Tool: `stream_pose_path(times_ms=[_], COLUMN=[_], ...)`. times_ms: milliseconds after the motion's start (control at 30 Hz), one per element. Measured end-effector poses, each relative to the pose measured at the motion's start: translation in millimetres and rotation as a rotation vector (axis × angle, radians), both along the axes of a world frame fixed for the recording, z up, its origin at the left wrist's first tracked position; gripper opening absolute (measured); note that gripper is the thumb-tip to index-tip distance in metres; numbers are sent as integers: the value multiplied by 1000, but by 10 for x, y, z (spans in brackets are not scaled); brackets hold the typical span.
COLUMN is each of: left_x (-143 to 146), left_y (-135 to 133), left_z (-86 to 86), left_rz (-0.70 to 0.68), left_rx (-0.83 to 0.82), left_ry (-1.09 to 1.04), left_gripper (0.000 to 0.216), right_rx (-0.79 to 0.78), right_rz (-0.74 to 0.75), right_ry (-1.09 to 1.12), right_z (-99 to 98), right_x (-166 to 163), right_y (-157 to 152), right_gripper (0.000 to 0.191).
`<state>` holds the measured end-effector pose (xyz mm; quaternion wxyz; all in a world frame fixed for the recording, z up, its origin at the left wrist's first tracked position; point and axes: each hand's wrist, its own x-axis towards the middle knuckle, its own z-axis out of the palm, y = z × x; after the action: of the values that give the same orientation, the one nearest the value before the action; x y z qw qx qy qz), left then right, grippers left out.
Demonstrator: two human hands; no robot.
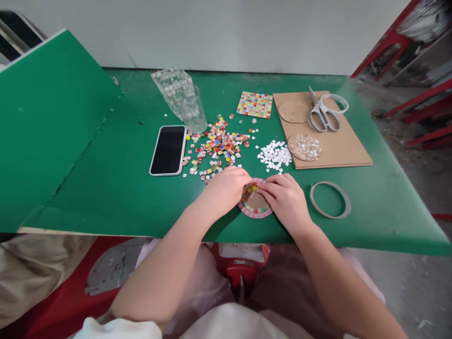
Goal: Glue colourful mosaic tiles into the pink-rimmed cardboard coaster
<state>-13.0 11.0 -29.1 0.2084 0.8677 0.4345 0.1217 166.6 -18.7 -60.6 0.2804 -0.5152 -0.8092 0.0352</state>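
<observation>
A small round coaster (254, 203) with a pink tile rim and a ring of coloured tiles lies near the front edge of the green table (116, 179); its brown middle is bare. My left hand (226, 188) rests on the coaster's left side, fingers curled down onto the tiles. On the coaster's upper right, my right hand (286, 195) has its fingertips pinched together over the tiles; what they hold is too small to make out. A heap of coloured mosaic tiles (219, 143) lies just behind my left hand, and a pile of white tiles (275, 155) behind my right.
A phone (168, 149) lies face up at the left, a clear plastic bag in a cup (183, 99) behind it. A finished square tile coaster (254, 104), a cardboard sheet (339, 146) with scissors (325, 112) and two discs, and a loose ring (330, 199) sit on the right.
</observation>
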Motion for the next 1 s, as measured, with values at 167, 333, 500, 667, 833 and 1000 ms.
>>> stream_pose_path(times_ms=[167, 333, 500, 667, 833, 1000], left_x=[-2, 3, 3, 0, 3, 4], left_y=[-4, -2, -6, -2, -1, -5], left_z=[3, 10, -1, -1, 12, 6], left_rz=[-12, -21, -23, -16, -18, -25], left_rx=[3, 10, 14, 9, 5, -1], left_ry=[9, 8, 12, 23, 29, 22], left_gripper=[35, 37, 36, 34, 35, 36], right_rx=[-71, -127, -139, -135, -139, -146], right_rz=[-57, -75, -72, -77, -94, -108], right_ry=[54, 87, 100, 84, 67, 73], right_z=[4, 20, 17, 5, 12, 9], right_x=[-25, -20, -14, -19, -27, -37], right_y=[7, 9, 5, 2, -5, -1], right_gripper=[12, 8, 8, 11, 13, 14])
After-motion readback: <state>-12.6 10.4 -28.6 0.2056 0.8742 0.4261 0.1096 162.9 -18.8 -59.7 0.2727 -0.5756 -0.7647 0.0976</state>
